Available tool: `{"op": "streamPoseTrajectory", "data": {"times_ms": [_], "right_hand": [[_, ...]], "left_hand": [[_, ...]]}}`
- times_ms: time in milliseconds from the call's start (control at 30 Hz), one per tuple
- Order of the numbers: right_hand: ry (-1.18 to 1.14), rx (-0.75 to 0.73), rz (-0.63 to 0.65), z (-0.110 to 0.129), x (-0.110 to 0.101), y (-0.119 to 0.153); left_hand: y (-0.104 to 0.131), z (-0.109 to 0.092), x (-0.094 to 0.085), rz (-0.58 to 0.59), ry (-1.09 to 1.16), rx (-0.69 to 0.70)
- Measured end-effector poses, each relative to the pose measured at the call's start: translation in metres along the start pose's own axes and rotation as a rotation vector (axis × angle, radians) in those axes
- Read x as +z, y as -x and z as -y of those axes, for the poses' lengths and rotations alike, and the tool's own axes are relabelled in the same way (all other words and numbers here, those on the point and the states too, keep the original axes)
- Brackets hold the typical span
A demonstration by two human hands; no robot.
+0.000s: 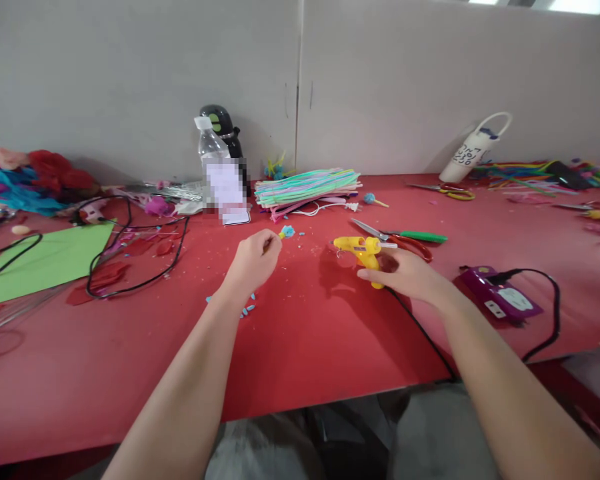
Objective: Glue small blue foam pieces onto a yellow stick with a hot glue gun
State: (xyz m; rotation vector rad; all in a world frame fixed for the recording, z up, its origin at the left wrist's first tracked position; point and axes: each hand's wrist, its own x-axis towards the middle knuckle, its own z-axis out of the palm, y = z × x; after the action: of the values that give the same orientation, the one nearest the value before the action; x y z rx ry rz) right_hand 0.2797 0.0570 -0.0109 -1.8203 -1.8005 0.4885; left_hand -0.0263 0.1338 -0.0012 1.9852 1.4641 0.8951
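My left hand [254, 259] is closed on the yellow stem of a small craft flower [287, 231], whose light-blue head points away to the right. A yellow hot glue gun [361, 248] is in my right hand [407, 270], nozzle to the left, with a clear glue stick out of its back. My right fingers wrap its handle just above the red table. Small blue petal-like pieces [248, 309] lie scattered beneath my left wrist. Scissors [387, 236] with red handles rest beyond the glue gun, beside a green-handled tool [423, 236].
A bundle of pastel pipe cleaners [307, 189] lies at the back, near a plastic bottle [211, 141]. On the right are a purple power box [500, 293] with a black cord and a white tumbler [467, 155]. Green paper [45, 260] and a looped black cable [130, 293] lie left.
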Motion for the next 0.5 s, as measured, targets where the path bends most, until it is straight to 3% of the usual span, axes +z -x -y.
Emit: {"op": "streamPoseTrajectory", "data": {"times_ms": [100, 200, 300, 500], "right_hand": [[-0.078, 0.029, -0.047, 0.01, 0.026, -0.016], [-0.351, 0.004, -0.058, 0.021, 0.043, -0.025], [-0.587, -0.019, 0.021, 0.031, 0.052, -0.024], [-0.729, -0.088, 0.068, 0.042, 0.062, -0.017]], "left_hand": [[-0.001, 0.001, 0.0, -0.007, -0.008, -0.006], [-0.002, 0.002, 0.001, -0.008, -0.038, -0.009], [-0.002, 0.001, 0.002, 0.013, -0.066, 0.006], [0.0, -0.003, 0.007, 0.07, -0.086, 0.043]]}}
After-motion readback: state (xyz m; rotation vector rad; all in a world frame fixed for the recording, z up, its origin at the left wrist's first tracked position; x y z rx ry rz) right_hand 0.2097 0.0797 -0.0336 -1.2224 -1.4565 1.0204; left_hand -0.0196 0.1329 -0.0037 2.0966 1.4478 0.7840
